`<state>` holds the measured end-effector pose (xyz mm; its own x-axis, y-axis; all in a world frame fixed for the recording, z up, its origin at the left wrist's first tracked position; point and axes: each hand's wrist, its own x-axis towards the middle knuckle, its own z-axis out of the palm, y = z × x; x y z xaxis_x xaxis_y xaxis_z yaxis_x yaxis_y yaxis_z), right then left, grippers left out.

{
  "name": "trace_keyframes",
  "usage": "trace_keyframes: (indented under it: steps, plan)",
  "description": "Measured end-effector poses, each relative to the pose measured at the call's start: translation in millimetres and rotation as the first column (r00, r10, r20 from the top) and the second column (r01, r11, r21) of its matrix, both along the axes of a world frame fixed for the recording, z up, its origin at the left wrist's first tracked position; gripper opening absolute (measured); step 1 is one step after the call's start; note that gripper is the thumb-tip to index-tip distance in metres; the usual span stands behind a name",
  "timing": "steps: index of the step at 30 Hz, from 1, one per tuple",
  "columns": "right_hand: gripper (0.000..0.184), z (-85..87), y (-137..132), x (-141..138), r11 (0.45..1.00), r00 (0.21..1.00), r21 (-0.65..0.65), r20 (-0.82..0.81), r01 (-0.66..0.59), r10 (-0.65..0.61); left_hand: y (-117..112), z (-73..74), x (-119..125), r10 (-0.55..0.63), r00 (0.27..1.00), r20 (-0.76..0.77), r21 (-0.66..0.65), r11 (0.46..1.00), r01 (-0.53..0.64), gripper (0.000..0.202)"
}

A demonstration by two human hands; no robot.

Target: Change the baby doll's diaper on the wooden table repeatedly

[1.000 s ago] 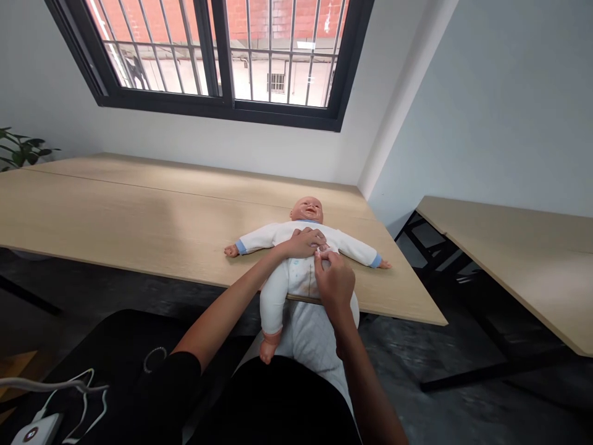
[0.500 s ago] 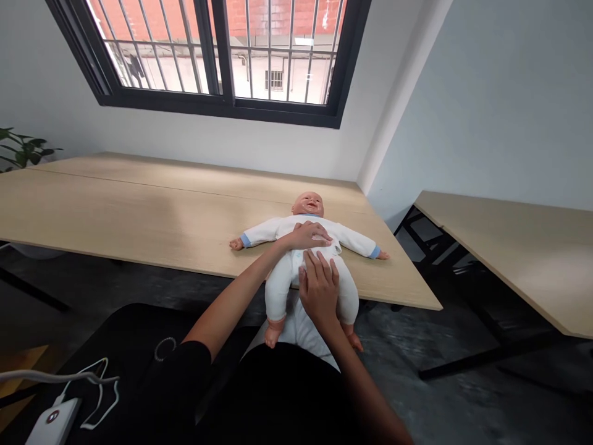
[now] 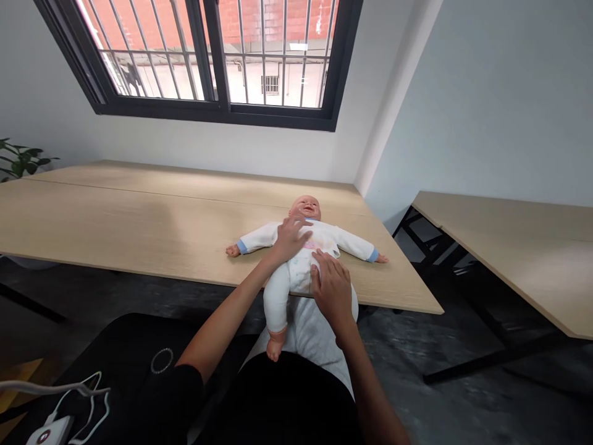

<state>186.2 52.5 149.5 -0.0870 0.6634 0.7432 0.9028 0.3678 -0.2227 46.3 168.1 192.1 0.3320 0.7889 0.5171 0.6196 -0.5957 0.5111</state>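
Now both my grips are released: left hand [image 3: 291,238] flat on the chest of the doll [image 3: 325,237], right hand [image 3: 332,289] on its belly. It lies face-up at the tabletop [image 3: 139,228] edge, legs overhanging.

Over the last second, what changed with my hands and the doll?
A second ago the fingertips of both hands met on the doll, pinching at its chest. Now they have let go and parted. The left hand has slid up to lie flat on the upper chest near the chin. The right hand lies flat lower down, on the belly. The doll stayed on its back at the table edge, arms spread, legs hanging off.
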Motion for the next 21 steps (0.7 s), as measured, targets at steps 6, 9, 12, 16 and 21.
trace_keyframes:
  steps: [6, 9, 12, 16, 21]
  plan:
    - [0.038, -2.3, -1.9, -1.3, 0.999, 0.999, 0.031, 0.034, 0.038, -0.039, -21.4, -33.2, -59.0, 0.292, 0.956, 0.040, -0.187, 0.942, -0.280, 0.023]
    - [0.038, -3.6, -2.2, -2.7, 0.997, 0.998, 0.047, 0.023, 0.058, -0.059, -37.6, -41.8, -66.4, 0.254, 0.953, -0.166, -0.225, 0.931, -0.288, 0.020]
    - [0.038, -5.9, -3.2, -3.7, 0.996, 0.997, 0.049, 0.011, 0.075, -0.076, -43.3, -41.2, -63.1, 0.163, 0.936, -0.313, -0.265, 0.931, -0.251, 0.029]
    - [0.039, -8.5, -3.1, -3.7, 0.996, 0.997, 0.038, -0.022, 0.075, -0.075, -35.5, -39.7, -61.1, 0.006, 0.937, -0.350, -0.343, 0.930, -0.134, 0.042]
    - [0.040, -10.4, -1.1, -3.2, 0.997, 0.994, 0.034, -0.088, 0.074, -0.071, -24.0, -53.1, -56.8, 0.011, 0.941, -0.337, -0.310, 0.943, -0.122, 0.048]
